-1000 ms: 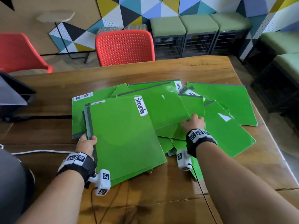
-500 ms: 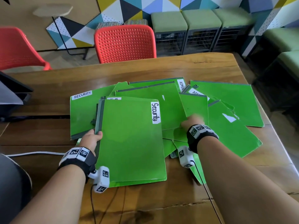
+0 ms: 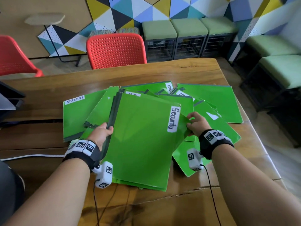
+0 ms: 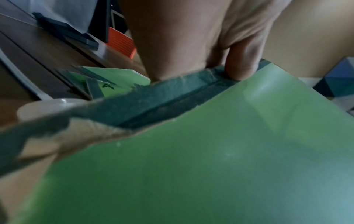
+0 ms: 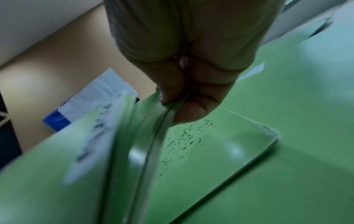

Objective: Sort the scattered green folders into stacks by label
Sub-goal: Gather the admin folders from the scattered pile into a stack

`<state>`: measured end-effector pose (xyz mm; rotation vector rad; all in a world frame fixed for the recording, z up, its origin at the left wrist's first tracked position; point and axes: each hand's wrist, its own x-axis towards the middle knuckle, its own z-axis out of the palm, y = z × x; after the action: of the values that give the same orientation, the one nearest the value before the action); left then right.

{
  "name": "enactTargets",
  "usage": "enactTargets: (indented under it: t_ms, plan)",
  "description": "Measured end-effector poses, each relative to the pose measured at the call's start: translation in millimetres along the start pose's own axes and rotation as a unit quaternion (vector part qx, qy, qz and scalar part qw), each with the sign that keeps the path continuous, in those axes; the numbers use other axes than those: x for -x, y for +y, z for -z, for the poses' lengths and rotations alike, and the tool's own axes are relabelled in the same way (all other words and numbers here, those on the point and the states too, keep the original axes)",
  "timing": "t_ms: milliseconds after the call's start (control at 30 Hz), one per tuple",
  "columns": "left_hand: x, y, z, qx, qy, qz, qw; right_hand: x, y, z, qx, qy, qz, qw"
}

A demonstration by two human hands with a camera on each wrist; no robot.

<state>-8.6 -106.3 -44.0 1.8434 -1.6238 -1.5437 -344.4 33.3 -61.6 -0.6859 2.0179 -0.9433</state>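
Note:
A green folder labelled "Security" [image 3: 141, 141] is raised over the scattered pile, its far end tilted up. My left hand [image 3: 101, 132] grips it by the dark spine [image 4: 153, 106], thumb on top [image 4: 241, 63]. My right hand [image 3: 195, 123] is just past the folder's right edge and pinches the thin edge of a green folder [image 5: 168, 115] lying beneath the labelled one. Another folder marked "SECURITY" [image 3: 75, 115] lies flat at the left of the pile. Folders marked "ADMIN" [image 3: 169, 88] lie at the back, partly covered.
The pile sits on a wooden table [image 3: 146, 72] whose right edge is close to the folders. Red chairs [image 3: 115, 49] stand behind the table, a dark tray stack [image 3: 9, 98] sits at the left edge, and a white cable [image 3: 32, 156] crosses the near left.
The Security folder has swung to the right and risen over the pile. My right hand has left its flat rest on the pile and now pinches a folder edge.

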Motion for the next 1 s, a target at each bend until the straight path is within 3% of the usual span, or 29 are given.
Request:
enactTargets:
  t_ms: [100, 233, 333, 400, 433, 533, 667, 767, 867, 1000]
  plan:
    - [1.1, -9.7, -20.0, -0.028, -0.036, 0.001, 0.999, 7.9, -2.1, 0.8, -0.023, -0.02, 0.008, 1.0]
    - [0.1, -9.5, -26.6, -0.071, -0.014, -0.017, 0.997, 3.1, -6.1, 9.2, -0.052, -0.038, 0.022, 0.998]
    - [-4.9, -13.3, -22.0, -0.07, 0.01, -0.015, 0.997, -11.2, 0.4, 9.5, -0.013, 0.043, 0.037, 0.998]
    - [-7.0, -20.2, -22.6, -0.094, 0.053, -0.004, 0.994, -25.3, 11.2, 4.8, 0.085, 0.125, -0.011, 0.988]
    - [-6.3, -24.2, -22.6, -0.111, 0.076, 0.007, 0.991, -29.6, 16.9, -0.2, 0.129, 0.135, -0.057, 0.981]
    - [-0.9, -37.1, -26.0, -0.134, 0.114, 0.063, 0.982, -33.2, 29.1, -19.6, 0.142, 0.118, -0.167, 0.969]
    - [9.8, -38.7, -31.9, -0.118, 0.109, 0.075, 0.984, -32.2, 28.4, -39.8, 0.061, 0.044, -0.197, 0.978]
    - [15.7, -36.2, -29.6, -0.107, 0.109, 0.066, 0.986, -23.3, 19.3, -44.2, 0.032, 0.005, -0.169, 0.985]
    - [17.3, -41.3, -19.7, -0.095, 0.132, 0.08, 0.983, -9.2, 6.3, -29.6, 0.028, 0.096, -0.079, 0.992]
    - [22.9, -49.0, 2.6, -0.083, 0.169, 0.109, 0.976, 25.5, -22.0, 1.9, -0.06, 0.205, 0.034, 0.976]
